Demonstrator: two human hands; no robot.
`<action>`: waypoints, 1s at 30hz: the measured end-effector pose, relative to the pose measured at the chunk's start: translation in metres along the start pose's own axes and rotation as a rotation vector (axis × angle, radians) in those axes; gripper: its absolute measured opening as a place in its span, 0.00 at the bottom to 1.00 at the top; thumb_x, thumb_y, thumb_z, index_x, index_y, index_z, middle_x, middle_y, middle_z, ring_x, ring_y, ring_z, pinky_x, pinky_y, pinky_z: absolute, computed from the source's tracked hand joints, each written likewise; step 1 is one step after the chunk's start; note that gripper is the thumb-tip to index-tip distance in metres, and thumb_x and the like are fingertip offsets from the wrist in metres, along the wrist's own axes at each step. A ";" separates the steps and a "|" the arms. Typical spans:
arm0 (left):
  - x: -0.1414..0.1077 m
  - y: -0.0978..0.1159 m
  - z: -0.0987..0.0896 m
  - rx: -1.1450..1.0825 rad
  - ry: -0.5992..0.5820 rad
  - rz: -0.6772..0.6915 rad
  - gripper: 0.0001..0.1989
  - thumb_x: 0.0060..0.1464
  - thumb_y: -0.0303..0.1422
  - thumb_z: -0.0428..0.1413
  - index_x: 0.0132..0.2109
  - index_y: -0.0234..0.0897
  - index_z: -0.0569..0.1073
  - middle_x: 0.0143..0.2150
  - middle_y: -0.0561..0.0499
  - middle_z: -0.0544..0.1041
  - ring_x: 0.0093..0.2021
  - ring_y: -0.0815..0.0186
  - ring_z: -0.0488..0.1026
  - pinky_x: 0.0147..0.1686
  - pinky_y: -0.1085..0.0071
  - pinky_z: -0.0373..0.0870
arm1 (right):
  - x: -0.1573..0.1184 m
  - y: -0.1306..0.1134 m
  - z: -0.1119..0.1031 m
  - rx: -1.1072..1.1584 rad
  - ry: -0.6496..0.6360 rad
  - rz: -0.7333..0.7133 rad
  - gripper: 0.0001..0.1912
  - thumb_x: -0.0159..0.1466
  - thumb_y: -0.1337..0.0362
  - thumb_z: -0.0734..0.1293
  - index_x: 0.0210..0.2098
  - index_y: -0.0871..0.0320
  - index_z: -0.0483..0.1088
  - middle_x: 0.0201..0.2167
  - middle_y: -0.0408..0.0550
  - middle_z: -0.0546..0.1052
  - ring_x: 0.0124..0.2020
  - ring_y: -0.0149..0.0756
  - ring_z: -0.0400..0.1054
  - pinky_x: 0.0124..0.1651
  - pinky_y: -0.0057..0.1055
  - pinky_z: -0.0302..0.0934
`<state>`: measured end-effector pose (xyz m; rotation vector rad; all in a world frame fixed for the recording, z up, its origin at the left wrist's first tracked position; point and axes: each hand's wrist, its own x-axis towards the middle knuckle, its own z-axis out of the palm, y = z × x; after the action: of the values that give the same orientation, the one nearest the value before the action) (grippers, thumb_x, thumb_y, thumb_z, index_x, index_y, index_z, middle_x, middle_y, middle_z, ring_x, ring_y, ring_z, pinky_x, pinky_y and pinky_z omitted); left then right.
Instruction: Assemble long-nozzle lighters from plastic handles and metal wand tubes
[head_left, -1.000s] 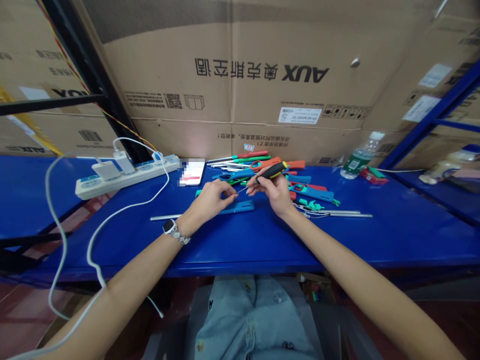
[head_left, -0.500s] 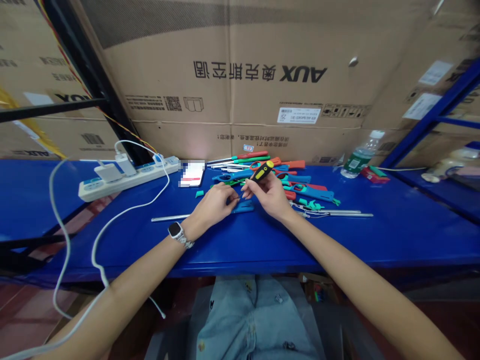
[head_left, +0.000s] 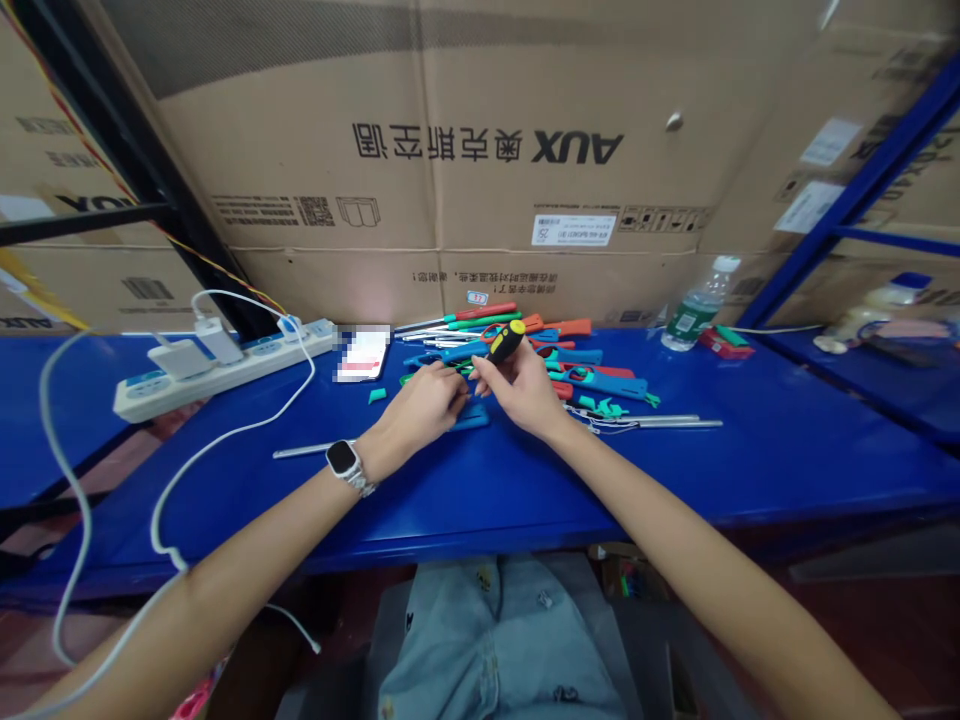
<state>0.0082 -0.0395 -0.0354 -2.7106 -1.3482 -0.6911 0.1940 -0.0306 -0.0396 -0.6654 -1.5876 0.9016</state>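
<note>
A screwdriver with a black and yellow handle [head_left: 506,341] is in my right hand [head_left: 521,390], its handle tipped up and its tip hidden near my fingers. Close beside it, my left hand [head_left: 424,405] has its fingers closed on something too small to make out. Under and between my hands lies a blue plastic piece [head_left: 470,417]. Behind them spreads a pile of lighters with blue, red, orange and green handles [head_left: 611,383]. A metal tube [head_left: 304,451] lies by my left wrist, and more tubes [head_left: 679,422] lie to the right.
On the left of the blue table [head_left: 480,500] is a white power strip [head_left: 217,370] with plugs and cables. A phone [head_left: 365,354] and a green scrap [head_left: 377,395] lie nearby. A bottle [head_left: 697,310] and a red box [head_left: 726,344] stand right; a large carton [head_left: 450,100] rises behind.
The whole view has shifted, so things appear further left. My hands remain close together, with the screwdriver still in my right hand.
</note>
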 end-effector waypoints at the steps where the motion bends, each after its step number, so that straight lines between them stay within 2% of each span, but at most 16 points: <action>1: 0.004 -0.002 -0.001 -0.003 -0.018 0.009 0.10 0.60 0.27 0.53 0.30 0.39 0.75 0.31 0.44 0.79 0.37 0.56 0.75 0.40 0.59 0.71 | 0.002 0.000 -0.003 0.007 -0.014 0.007 0.18 0.64 0.47 0.74 0.39 0.49 0.64 0.30 0.43 0.79 0.27 0.40 0.75 0.35 0.43 0.75; 6: 0.013 -0.005 0.004 -0.180 -0.004 -0.034 0.07 0.59 0.32 0.56 0.33 0.40 0.77 0.32 0.46 0.80 0.33 0.60 0.75 0.36 0.62 0.70 | 0.008 0.000 -0.014 0.029 -0.037 0.022 0.22 0.64 0.42 0.72 0.39 0.51 0.64 0.29 0.41 0.79 0.26 0.36 0.74 0.33 0.37 0.73; 10: 0.002 0.000 0.007 -0.267 0.033 -0.057 0.07 0.61 0.37 0.59 0.39 0.39 0.79 0.35 0.46 0.82 0.38 0.58 0.77 0.40 0.60 0.72 | 0.008 -0.002 -0.014 0.038 -0.001 0.005 0.22 0.65 0.42 0.71 0.43 0.50 0.64 0.27 0.38 0.77 0.23 0.32 0.71 0.28 0.33 0.69; 12: -0.004 0.001 0.006 -0.268 0.037 -0.055 0.13 0.58 0.42 0.64 0.43 0.38 0.79 0.40 0.45 0.82 0.42 0.56 0.77 0.45 0.58 0.73 | 0.007 -0.004 -0.013 0.034 0.007 -0.001 0.21 0.66 0.42 0.71 0.43 0.50 0.64 0.26 0.38 0.76 0.21 0.32 0.70 0.27 0.32 0.67; 15: -0.011 -0.002 0.005 -0.268 -0.025 -0.047 0.23 0.51 0.49 0.69 0.46 0.38 0.79 0.43 0.44 0.81 0.45 0.53 0.78 0.48 0.55 0.74 | 0.007 -0.007 -0.012 0.021 0.029 0.007 0.22 0.65 0.41 0.71 0.41 0.50 0.63 0.24 0.37 0.76 0.19 0.32 0.68 0.24 0.32 0.65; 17: -0.013 -0.006 0.006 -0.272 -0.070 -0.033 0.19 0.53 0.48 0.69 0.44 0.39 0.80 0.41 0.45 0.81 0.45 0.53 0.77 0.47 0.56 0.74 | 0.007 -0.008 -0.011 0.013 0.039 0.009 0.23 0.65 0.40 0.71 0.41 0.49 0.63 0.24 0.37 0.75 0.19 0.32 0.67 0.24 0.32 0.64; 20: -0.012 -0.011 0.010 -0.279 -0.073 -0.016 0.14 0.56 0.45 0.66 0.41 0.40 0.80 0.38 0.46 0.81 0.43 0.54 0.77 0.45 0.57 0.73 | 0.006 -0.009 -0.011 0.013 0.036 0.005 0.23 0.65 0.40 0.71 0.41 0.50 0.63 0.23 0.37 0.75 0.19 0.32 0.67 0.23 0.32 0.63; 25: -0.011 -0.011 0.011 -0.254 -0.069 -0.011 0.14 0.56 0.46 0.66 0.41 0.41 0.81 0.38 0.46 0.80 0.41 0.55 0.76 0.42 0.59 0.72 | 0.004 -0.007 -0.009 0.006 0.020 0.004 0.22 0.66 0.41 0.71 0.42 0.49 0.63 0.24 0.38 0.75 0.19 0.32 0.67 0.24 0.34 0.64; 30: -0.011 -0.009 0.007 -0.217 -0.095 -0.020 0.14 0.57 0.45 0.66 0.42 0.40 0.81 0.39 0.45 0.81 0.41 0.56 0.77 0.42 0.58 0.72 | 0.004 -0.006 -0.010 0.001 0.006 0.002 0.21 0.66 0.42 0.71 0.43 0.49 0.64 0.24 0.37 0.75 0.19 0.33 0.67 0.25 0.34 0.65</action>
<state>-0.0019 -0.0408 -0.0475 -2.9365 -1.3988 -0.7618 0.2028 -0.0289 -0.0315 -0.6682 -1.5811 0.9008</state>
